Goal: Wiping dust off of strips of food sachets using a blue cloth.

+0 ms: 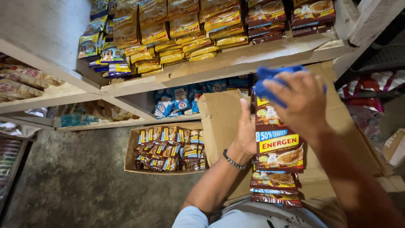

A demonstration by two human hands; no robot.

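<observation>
Left hand [247, 131] grips the edge of a hanging strip of brown sachets [276, 147], held taut in front of the cardboard box [221, 118], so the right hand [301, 101], closed on a blue cloth [270, 86], can wipe its top.

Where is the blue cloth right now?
In the head view, the blue cloth is right of centre, under the right hand, atop the brown sachet strip steadied by the left hand.
</observation>
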